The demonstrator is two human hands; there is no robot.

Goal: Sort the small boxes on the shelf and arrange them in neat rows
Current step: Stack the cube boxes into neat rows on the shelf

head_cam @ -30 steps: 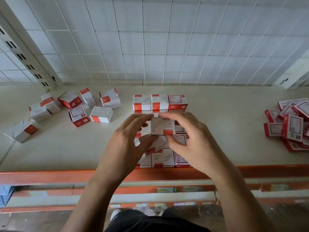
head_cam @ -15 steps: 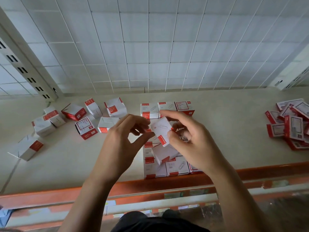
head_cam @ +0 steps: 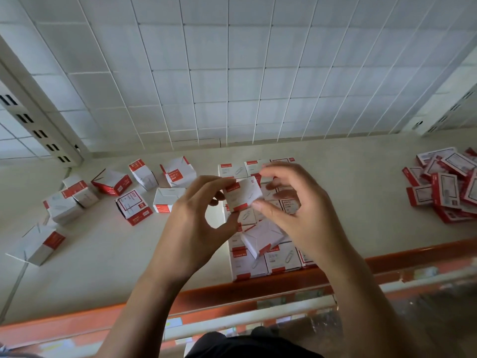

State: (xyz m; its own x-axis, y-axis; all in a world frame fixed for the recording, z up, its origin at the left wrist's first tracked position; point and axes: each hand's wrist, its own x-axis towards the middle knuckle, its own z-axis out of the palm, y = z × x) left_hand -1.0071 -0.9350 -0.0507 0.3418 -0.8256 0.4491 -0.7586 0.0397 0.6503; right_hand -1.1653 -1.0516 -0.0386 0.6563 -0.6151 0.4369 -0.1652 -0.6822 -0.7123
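Box (head_cam: 242, 193): small, white with red bands, held tilted in the air just above the rows, gripped from both ends. Left hand (head_cam: 196, 223): thumb and curled fingertips pinch the box's left end, the palm arched beneath it. Right hand (head_cam: 296, 210): thumb tip presses the box's lower right corner, the forefinger curls over its upper right edge, and the other fingers spread loosely behind. Rows (head_cam: 281, 259): a block of like boxes, three across, set edge to edge from the front rail toward the back of the shelf; the hands hide its middle. Tilted box (head_cam: 260, 237): lies askew on top of the block near the front, under the right palm. Loose boxes (head_cam: 134, 206): several, scattered over the left part of the shelf at odd angles, some touching, all well apart from the block. Flat packs (head_cam: 444, 187): an overlapping red-bordered heap at the far right. Shelf (head_cam: 116, 254): pale surface. Rail (head_cam: 258, 285): orange, along the front edge. Grid (head_cam: 232, 86): white wire panel behind. Post (head_cam: 38, 120): slotted, at the back left corner.
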